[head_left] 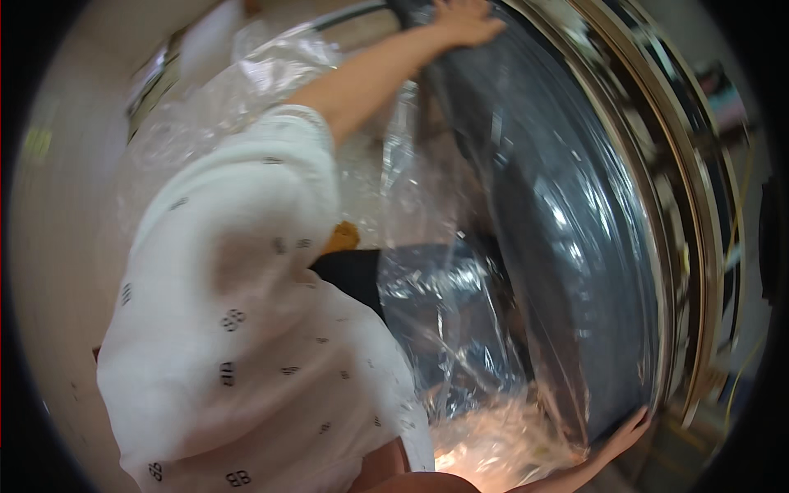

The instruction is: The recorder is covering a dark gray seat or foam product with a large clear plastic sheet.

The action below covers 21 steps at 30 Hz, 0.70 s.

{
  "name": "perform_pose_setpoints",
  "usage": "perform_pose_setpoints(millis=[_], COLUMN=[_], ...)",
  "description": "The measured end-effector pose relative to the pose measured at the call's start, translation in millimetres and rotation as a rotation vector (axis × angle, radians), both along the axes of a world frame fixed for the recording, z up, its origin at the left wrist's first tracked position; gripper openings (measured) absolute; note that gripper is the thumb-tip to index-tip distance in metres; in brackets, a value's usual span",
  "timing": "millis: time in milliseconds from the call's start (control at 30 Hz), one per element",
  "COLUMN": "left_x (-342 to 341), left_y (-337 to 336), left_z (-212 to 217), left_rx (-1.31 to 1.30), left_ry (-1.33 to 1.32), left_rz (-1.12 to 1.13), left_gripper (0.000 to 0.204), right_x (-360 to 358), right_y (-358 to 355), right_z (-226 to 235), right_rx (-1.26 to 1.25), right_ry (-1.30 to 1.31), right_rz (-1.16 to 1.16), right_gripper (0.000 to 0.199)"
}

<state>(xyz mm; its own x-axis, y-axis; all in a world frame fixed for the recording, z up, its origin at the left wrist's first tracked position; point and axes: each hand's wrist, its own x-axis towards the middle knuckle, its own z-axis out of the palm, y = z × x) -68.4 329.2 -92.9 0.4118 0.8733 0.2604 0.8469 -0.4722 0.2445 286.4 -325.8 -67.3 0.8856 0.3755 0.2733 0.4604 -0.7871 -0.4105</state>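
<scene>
Both hands met the film-covered panel at its two ends

Closest to view was the person's own white short-sleeved shirt (246, 329), scattered with small dark marks, with a black-clad leg (349, 273) showing beyond it. From the lower edge the right forearm reached across to the bottom corner of the large dark grey-blue panel (600, 271). There the right hand (631, 429) touched the corner; whether its grip was clamped on the edge or merely laid against it, I could not tell.

Clear plastic film (444, 304) covered the panel and hung in loose, shiny folds on the side toward the body, crumpling near the lower edge under a warm orange glow. The panel stood right of the body, its long side bowed by the lens. At its far, upper end lay the left hand (464, 23), arm outstretched, fingers spread apart on the covered surface.

More clear plastic sheeting (205, 123) lay bunched at upper left, over the pale floor (62, 246). Just beyond the panel, several gold-edged frames (686, 164) ran alongside it.
</scene>
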Motion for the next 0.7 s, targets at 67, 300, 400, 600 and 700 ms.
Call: perform_pose_setpoints(millis=[67, 300, 400, 600, 700], left_x=[-1.7, 37.1, 9.0, -121.1, -241.7], left_y=[0.2, 18.5, 37.0, 33.0, 39.4], left_z=[-0.3, -13.3, -12.5, -54.4, -157.6], left_rx=[0.134, 0.093, 0.028, 0.558, 0.275], left_ry=[-0.017, -0.081, -0.385, -1.058, -0.727], left_rz=[0.041, -0.012, -0.133, 0.123, 0.440], left_gripper=[0.063, 0.071, 0.069, 0.017, 0.032], right_x=[31.0, 87.9, -50.1, -63.7, -59.1], right_y=[-18.8, -27.1, 113.2, 108.2, 124.4], right_z=[-21.1, -34.1, 15.1, -24.9, -24.9], right_rx=[-0.289, -0.654, -0.291, -0.274, -0.217], right_ry=[-0.127, -0.824, -0.120, -0.141, -0.096], right_rz=[0.014, -0.059, 0.307, 0.213, 0.261], right_gripper=[0.066, 0.053, 0.053, 0.062, 0.061])
